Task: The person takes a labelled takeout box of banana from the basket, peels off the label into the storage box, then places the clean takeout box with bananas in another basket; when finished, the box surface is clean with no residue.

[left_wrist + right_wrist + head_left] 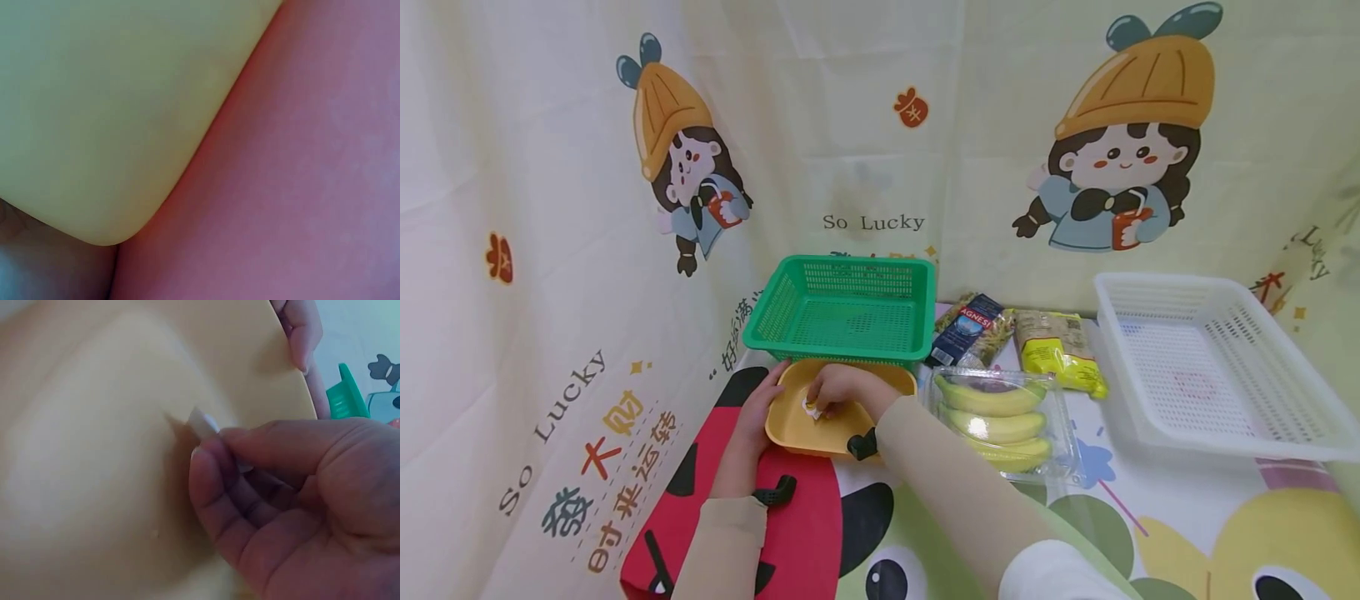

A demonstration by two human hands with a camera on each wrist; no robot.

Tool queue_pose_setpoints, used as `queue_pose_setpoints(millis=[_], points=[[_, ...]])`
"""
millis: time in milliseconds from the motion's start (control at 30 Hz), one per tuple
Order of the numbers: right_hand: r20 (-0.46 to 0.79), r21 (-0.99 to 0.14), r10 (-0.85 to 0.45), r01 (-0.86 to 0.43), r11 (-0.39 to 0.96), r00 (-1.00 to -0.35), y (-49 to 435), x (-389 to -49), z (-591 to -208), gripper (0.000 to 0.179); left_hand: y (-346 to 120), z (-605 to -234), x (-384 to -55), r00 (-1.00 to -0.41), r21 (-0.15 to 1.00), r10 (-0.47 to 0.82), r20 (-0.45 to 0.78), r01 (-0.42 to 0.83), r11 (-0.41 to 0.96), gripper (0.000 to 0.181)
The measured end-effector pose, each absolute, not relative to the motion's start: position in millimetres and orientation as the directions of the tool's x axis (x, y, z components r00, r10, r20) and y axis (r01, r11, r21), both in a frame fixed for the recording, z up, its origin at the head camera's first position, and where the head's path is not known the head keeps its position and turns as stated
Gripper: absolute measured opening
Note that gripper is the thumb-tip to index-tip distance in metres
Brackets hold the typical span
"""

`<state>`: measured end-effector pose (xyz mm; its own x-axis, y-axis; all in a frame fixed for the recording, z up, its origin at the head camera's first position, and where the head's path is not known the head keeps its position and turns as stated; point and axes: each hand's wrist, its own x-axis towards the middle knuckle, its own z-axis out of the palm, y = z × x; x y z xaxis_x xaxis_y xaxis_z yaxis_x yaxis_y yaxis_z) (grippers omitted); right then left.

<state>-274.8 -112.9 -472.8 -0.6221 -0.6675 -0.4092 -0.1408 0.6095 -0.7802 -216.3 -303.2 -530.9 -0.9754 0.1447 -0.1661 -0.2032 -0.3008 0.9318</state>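
A shallow yellow plastic basin (790, 421) is tilted in front of the green basket. My left hand (757, 412) grips its left rim; in the right wrist view, the fingers (304, 337) of that hand lie over the edge. Inside the basin, my right hand (842, 390) pinches a small white piece of tissue (203, 423) between thumb and fingertips, close to the basin's inner surface. Most of the tissue is hidden by the fingers. The left wrist view shows just the basin's underside (112, 125) above a red patch of the cloth.
Behind the basin stands a green perforated basket (842, 321). To its right lie an Agnesi pasta bag (973, 329) and a yellow food bag (1056, 346). A clear box of bananas (996, 425) sits nearer, beside the right forearm. A white basket (1195, 367) is at far right.
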Motion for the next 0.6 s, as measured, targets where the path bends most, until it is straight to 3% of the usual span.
queue_pose_setpoints(millis=[367,600], points=[[-0.378,-0.615,-0.654,-0.350,0.706,-0.655,-122.1,-269.4,-474.8,0.033,-304.6,-530.7,-216.8,-0.974,0.929,0.158,-0.163,-0.206,-0.308,0.054],[-0.367,-0.547,-0.649,-0.410,0.730,-0.666,-121.9,-268.0,-474.9,0.033,-304.7,-532.2,-217.8,-0.974,0.932,0.156,-0.164,-0.205,-0.299,0.053]])
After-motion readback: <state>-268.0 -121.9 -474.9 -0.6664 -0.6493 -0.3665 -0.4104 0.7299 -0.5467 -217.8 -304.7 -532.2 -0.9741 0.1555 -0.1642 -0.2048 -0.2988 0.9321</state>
